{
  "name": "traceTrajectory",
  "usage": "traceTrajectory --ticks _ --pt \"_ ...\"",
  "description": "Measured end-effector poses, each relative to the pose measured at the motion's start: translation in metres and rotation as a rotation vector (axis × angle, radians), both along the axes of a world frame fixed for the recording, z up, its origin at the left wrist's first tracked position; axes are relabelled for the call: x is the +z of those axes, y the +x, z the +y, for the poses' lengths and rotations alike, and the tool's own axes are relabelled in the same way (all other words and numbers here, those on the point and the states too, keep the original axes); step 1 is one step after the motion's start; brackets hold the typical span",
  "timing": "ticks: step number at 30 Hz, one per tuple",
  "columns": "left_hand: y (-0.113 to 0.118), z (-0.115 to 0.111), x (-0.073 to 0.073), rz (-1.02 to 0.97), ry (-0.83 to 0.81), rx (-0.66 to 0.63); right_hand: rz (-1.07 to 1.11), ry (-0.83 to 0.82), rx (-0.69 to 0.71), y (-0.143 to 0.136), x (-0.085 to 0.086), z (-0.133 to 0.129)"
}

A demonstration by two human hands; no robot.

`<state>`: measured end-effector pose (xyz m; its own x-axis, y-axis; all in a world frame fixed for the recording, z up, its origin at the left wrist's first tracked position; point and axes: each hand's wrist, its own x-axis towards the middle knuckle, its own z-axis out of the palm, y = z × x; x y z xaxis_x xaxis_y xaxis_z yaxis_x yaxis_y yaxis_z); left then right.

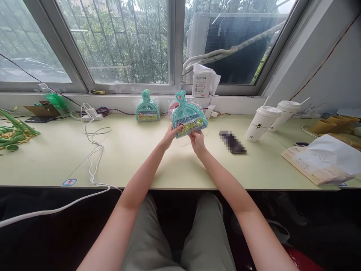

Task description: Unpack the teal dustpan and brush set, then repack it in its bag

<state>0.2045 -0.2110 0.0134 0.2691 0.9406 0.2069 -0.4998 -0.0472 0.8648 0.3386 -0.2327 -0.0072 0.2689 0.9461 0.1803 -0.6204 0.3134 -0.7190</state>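
My left hand (170, 135) and my right hand (197, 141) both grip the lower edge of a teal dustpan-and-brush set (189, 115) in clear plastic wrap. It is tilted up above the table, handle toward the window, with a yellow-green label along its lower part. My left hand is at its lower left corner, my right hand under the middle of that edge. Just behind it, partly hidden, is more clear wrap with something reddish inside. To the left, several similar teal dustpan-and-brush sets (147, 107) stand stacked against the wall under the window.
Two white paper cups with straws, the nearer cup (263, 122) in front, stand at the right beside a dark phone (233, 143). A paper bag (313, 160) lies farther right. White cables (94, 150) cross the left side. A tissue pack (202, 83) rests on the sill.
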Motion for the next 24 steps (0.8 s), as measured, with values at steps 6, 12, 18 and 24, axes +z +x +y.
traceTrajectory --ticks 6,12,18,24 --pt "-0.016 0.005 0.003 0.075 0.013 -0.154 0.018 0.026 -0.003 -0.001 -0.001 0.001" --pt "-0.024 0.01 -0.001 0.147 0.026 -0.124 -0.017 0.017 0.003 0.0 0.003 -0.003" --pt "-0.022 0.011 -0.006 0.164 0.045 -0.053 -0.052 0.041 0.091 0.005 -0.002 0.002" --pt "-0.019 0.009 -0.007 0.156 0.071 -0.088 -0.064 0.012 0.008 0.004 -0.003 0.002"
